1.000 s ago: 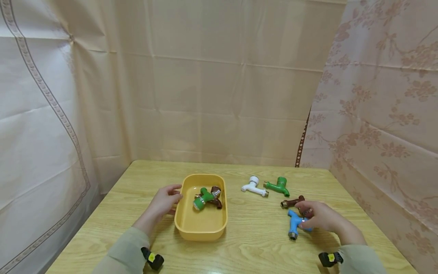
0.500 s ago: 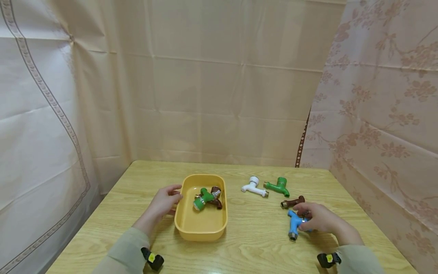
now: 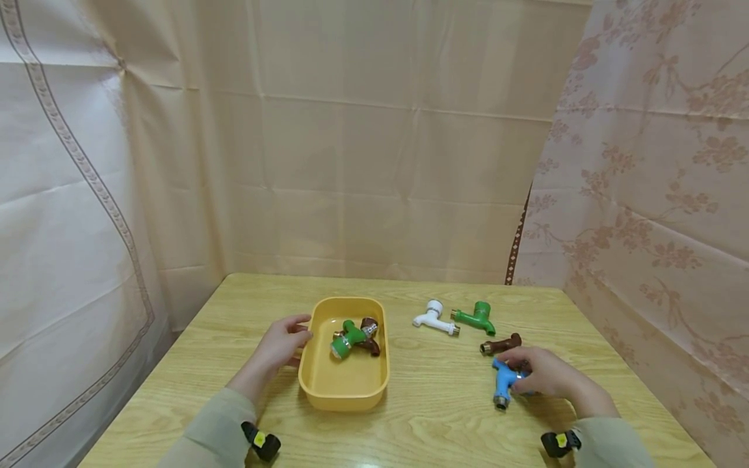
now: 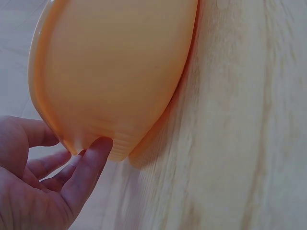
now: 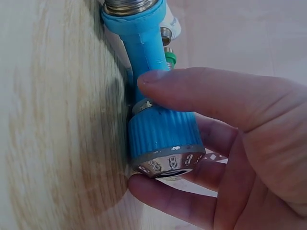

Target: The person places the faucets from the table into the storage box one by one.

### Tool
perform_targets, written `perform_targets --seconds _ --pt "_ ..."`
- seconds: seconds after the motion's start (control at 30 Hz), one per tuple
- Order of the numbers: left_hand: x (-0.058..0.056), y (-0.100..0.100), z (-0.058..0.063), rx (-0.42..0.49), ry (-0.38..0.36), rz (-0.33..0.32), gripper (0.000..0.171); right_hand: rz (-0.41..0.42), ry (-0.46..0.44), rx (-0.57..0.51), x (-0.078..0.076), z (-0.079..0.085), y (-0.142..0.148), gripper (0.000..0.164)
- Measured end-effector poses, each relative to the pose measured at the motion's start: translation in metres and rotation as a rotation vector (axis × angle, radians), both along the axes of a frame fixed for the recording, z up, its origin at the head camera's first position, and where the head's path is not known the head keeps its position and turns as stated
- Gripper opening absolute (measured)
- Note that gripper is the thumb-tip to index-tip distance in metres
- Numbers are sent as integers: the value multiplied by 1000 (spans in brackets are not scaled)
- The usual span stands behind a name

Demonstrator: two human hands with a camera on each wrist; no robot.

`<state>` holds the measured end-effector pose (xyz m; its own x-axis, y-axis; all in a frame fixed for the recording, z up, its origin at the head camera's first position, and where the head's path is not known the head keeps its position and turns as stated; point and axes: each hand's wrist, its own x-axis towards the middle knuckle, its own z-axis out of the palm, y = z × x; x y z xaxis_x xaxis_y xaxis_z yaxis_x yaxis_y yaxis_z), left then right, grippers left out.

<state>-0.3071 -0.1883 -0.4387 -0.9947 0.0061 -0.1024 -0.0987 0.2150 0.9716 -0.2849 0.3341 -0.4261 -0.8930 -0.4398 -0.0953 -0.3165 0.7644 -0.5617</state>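
My left hand (image 3: 282,342) holds the left side of a yellow plastic tub (image 3: 345,394), thumb against its wall and fingertips at the rim. Inside lie a green tap (image 3: 350,339) and a brown tap (image 3: 372,350), crossing each other. On the right, my right hand (image 3: 547,373) grips a blue tap (image 3: 503,383) by its knob end. In the right wrist view its ribbed blue knob (image 5: 165,129) with a silver cap sits between thumb and fingers, close to the tabletop. Just behind lies another brown tap (image 3: 502,344), partly covered by my fingers in the head view.
A white tap (image 3: 434,318) and a second green tap (image 3: 476,318) lie farther back on the wooden table (image 3: 433,416). Beige cloth (image 3: 374,143) hangs behind the table, with a flowered cloth (image 3: 661,214) at the right.
My right hand has shifted slightly left, its fingers closing over the blue tap's knob and covering the brown knob that showed between them. The left hand and tub stay put.
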Motion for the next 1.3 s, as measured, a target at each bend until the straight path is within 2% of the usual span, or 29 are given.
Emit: perform_targets --seconds 0.23,0.47,0.9,1.3 --pt "1 0 1 2 4 0 45 15 9 16 0 0 -1 48" --pt "3 1 2 2 19 -10 45 -13 3 29 -1 -2 0 43" --pt "2 0 1 -2 5 3 44 -50 1 47 1 -2 -2 40" --pt "2 1 2 -5 4 3 45 -36 12 44 0 -3 -1 38"
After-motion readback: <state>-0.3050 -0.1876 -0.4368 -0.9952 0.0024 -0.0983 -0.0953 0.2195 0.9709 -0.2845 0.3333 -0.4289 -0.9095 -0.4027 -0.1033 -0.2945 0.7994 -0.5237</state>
